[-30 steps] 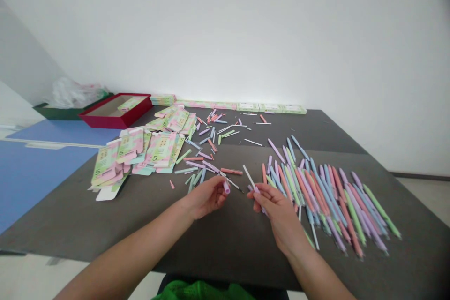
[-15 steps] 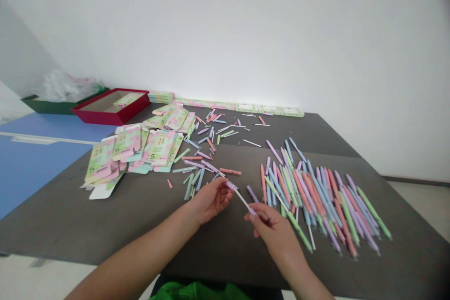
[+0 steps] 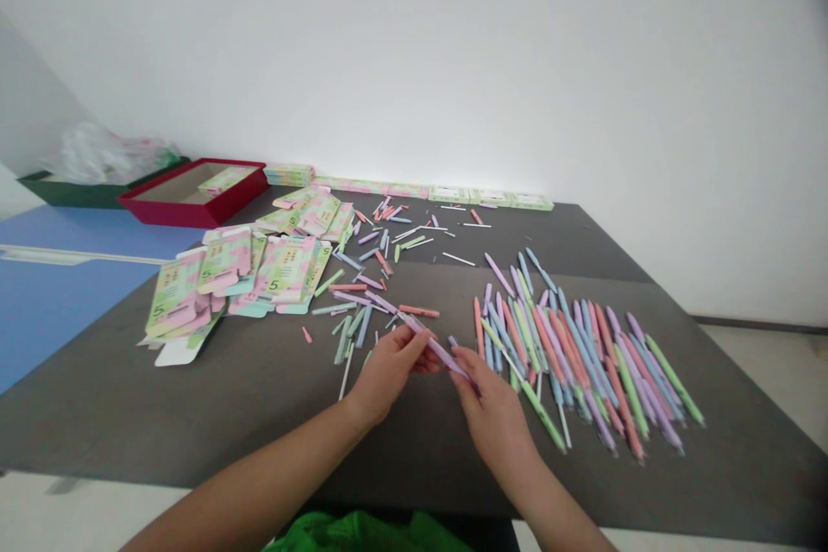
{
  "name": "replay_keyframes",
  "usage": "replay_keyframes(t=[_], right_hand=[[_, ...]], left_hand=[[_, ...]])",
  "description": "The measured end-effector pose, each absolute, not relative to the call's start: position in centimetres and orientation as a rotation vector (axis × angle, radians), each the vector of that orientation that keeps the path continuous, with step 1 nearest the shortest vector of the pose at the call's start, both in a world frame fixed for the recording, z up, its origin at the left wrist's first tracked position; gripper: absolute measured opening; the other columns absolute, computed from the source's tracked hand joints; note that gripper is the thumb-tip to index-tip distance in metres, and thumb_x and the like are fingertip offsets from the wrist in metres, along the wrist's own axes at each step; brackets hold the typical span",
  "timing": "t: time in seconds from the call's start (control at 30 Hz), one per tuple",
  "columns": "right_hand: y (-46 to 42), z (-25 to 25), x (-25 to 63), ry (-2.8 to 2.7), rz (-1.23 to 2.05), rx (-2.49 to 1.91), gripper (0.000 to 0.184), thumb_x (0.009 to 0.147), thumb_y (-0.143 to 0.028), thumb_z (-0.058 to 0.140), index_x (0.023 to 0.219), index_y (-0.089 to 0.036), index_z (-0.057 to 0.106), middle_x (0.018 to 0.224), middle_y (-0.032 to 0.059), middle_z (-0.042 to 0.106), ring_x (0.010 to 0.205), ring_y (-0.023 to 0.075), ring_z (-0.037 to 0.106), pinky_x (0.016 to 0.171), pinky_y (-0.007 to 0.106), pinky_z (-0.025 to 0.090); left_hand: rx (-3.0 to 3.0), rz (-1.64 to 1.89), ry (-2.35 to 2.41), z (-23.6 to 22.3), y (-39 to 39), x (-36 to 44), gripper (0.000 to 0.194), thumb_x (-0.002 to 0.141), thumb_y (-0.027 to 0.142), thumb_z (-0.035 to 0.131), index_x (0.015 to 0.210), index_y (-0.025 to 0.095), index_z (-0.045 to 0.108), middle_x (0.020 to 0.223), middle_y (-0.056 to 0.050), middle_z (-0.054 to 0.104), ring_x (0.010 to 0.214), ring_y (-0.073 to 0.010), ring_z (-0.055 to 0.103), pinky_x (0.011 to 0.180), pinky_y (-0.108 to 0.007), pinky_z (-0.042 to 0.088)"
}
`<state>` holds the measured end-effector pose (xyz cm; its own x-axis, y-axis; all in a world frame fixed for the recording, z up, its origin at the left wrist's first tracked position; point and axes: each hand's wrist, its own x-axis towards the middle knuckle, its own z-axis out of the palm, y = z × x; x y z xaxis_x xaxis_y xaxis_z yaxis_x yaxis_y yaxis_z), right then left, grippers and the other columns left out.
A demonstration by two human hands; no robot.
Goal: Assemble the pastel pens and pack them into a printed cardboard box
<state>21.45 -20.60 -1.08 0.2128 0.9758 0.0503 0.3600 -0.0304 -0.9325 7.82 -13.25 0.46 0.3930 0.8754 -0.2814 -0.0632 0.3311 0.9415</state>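
Lilac pen (image 3: 435,347) pinched by left hand (image 3: 388,373), right hand (image 3: 495,418).

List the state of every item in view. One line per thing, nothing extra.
left hand: closed around the pale purple pen
right hand: pinching the pen's lower end
pale purple pen: held up between both hands, tilted
pastel pens: lying in a loose fanned heap
loose pen parts: scattered on the table
printed cartons: lying flat, overlapping
red box: open, one carton inside
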Motion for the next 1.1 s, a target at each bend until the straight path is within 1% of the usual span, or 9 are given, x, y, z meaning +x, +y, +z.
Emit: replay_keyframes(t=[0.13,0.4,0.53,0.6,0.7,0.8,0.87,0.93,1.1], right_hand=[[-20.3,-0.6,20.8,-0.854,1.412,-1.187,0.028,0.083,-0.034,0.054,0.107,-0.02,0.056,0.07,0.0002,0.06,0.043,0.0063,0.033,0.042,0.021,0.023],[-20.6,-0.9,20.8,-0.467,1.834,-0.839,0.031,0.079,-0.031,0.061,0.108,-0.018,0.057,0.068,-0.0051,0.049,0.04,0.0009,0.013,0.038,0.018,0.011],[-20.6,-1.8,20.3,-0.8,1.379,-1.16,0.036,0.08,-0.034,0.057,0.113,-0.02,0.051,0.073,-0.0025,0.052,0.045,0.0049,0.033,0.042,0.018,0.027],[-20.6,-2.1,20.4,-1.038,0.955,-1.395,0.043,0.075,-0.03,0.062,0.116,-0.021,0.05,0.086,0.0022,0.056,0.064,0.0118,0.05,0.056,0.024,0.04],[-20.7,-2.1,21.0,-1.304,0.584,-1.596,0.028,0.077,-0.028,0.056,0.103,-0.02,0.06,0.097,0.0077,0.059,0.087,0.021,0.054,0.076,0.033,0.041],[-20.9,-1.4,21.6,-1.313,0.863,-1.573,0.025,0.084,-0.038,0.047,0.079,-0.018,0.063,0.066,0.0033,0.057,0.063,0.0163,0.052,0.061,0.028,0.04],[-20.9,-1.0,21.7,-1.137,1.305,-1.45,0.038,0.087,-0.048,0.04,0.076,-0.018,0.059,0.047,-0.0049,0.039,0.041,0.0097,0.032,0.043,0.023,0.029],[-20.8,-0.8,21.7,-0.976,1.55,-1.341,0.044,0.087,-0.054,0.035,0.079,-0.018,0.058,0.045,-0.0088,0.029,0.037,0.0074,0.018,0.038,0.021,0.019],[-20.6,-1.1,21.6,-1.179,0.947,-1.568,0.027,0.073,-0.041,0.063,0.088,-0.019,0.061,0.062,-0.0027,0.049,0.056,0.0115,0.043,0.051,0.022,0.031]], left_hand=[[1.126,0.756,0.909,0.4,-13.1,7.5,0.023,0.081,0.036,0.055,0.078,0.014,0.057,0.064,0.0,0.062,0.055,-0.0097,0.057,0.057,-0.021,0.044],[1.16,0.73,0.816,0.4,-12.9,7.1,0.027,0.079,0.039,0.059,0.073,0.012,0.058,0.06,0.001,0.059,0.051,-0.0085,0.052,0.053,-0.022,0.043],[1.178,0.756,0.857,0.0,-13.1,7.2,0.025,0.078,0.038,0.059,0.076,0.013,0.058,0.06,0.001,0.061,0.052,-0.01,0.056,0.054,-0.023,0.044],[1.166,0.789,0.915,-0.3,-13.1,7.3,0.024,0.077,0.037,0.06,0.079,0.013,0.059,0.062,0.001,0.063,0.053,-0.0109,0.058,0.055,-0.023,0.045],[1.125,0.814,0.969,-0.5,-13.1,7.4,0.024,0.078,0.037,0.059,0.08,0.013,0.06,0.064,0.0,0.064,0.053,-0.0109,0.06,0.056,-0.023,0.045],[1.112,0.807,0.92,-0.4,-13.0,7.3,0.025,0.078,0.037,0.06,0.079,0.013,0.06,0.063,0.0,0.064,0.051,-0.01,0.059,0.054,-0.022,0.044],[1.114,0.794,0.859,-0.2,-12.9,7.1,0.025,0.077,0.037,0.06,0.08,0.013,0.06,0.06,0.001,0.062,0.049,-0.0097,0.057,0.052,-0.022,0.044],[1.12,0.785,0.833,0.0,-12.9,7.0,0.024,0.078,0.037,0.059,0.082,0.013,0.06,0.059,0.001,0.062,0.049,-0.0097,0.057,0.052,-0.022,0.044],[1.134,0.797,0.921,-0.1,-13.1,7.2,0.023,0.077,0.036,0.06,0.08,0.013,0.06,0.062,0.001,0.064,0.051,-0.0104,0.059,0.054,-0.022,0.044]])
